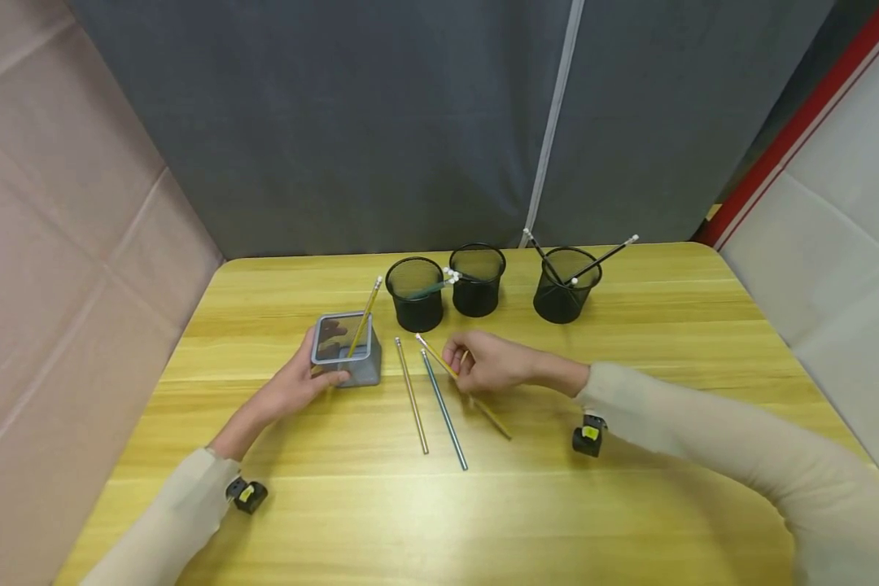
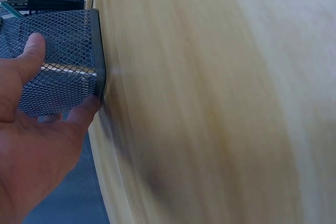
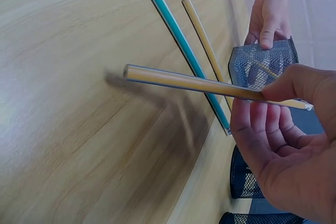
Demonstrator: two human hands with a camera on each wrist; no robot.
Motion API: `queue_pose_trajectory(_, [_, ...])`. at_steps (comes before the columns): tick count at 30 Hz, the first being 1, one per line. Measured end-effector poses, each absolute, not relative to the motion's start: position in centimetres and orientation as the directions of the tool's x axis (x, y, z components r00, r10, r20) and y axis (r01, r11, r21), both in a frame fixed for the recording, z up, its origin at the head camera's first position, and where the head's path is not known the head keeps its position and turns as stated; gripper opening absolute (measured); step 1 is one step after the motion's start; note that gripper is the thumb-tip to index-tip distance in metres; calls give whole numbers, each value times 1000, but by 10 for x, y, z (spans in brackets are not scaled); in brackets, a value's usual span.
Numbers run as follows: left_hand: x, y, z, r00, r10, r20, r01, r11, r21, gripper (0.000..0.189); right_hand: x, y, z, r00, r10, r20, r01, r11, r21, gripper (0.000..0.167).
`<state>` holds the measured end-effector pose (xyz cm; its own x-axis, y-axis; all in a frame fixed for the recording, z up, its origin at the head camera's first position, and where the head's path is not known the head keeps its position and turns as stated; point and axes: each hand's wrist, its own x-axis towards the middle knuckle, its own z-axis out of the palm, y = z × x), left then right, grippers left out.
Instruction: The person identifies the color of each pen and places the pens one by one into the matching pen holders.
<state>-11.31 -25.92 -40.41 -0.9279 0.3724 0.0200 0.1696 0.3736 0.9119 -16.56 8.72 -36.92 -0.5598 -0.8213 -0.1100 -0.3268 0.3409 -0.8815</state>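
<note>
My left hand holds a square grey mesh pencil cup, thumb on the near side and fingers round the left. One yellow pencil leans inside that cup. With thumb and fingers, my right hand pinches another yellow pencil, lifted a little above the table, its shadow below it. Left of this hand, a teal pencil and a gold-yellow pencil lie side by side on the wood. In the left wrist view the mesh cup shows between thumb and fingers.
Behind stand three round black mesh cups: the left one with green pencils, the middle one with pencil ends at its rim, and the right one with black pencils. A grey curtain closes off the table's far edge.
</note>
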Motion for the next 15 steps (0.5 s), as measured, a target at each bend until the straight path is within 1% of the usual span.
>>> queue_pose_trajectory(7, [-114,-259,-404,-927,374,18,169,376,911,80,-165,78,-367,-579,-812,-79,-348,334,-876,26])
queue_pose_trajectory(15, [-114,-261,-406,-927,374,20,174,384,907,80,-164,71,-364,-593,-804,-56,-340,312,-887,27])
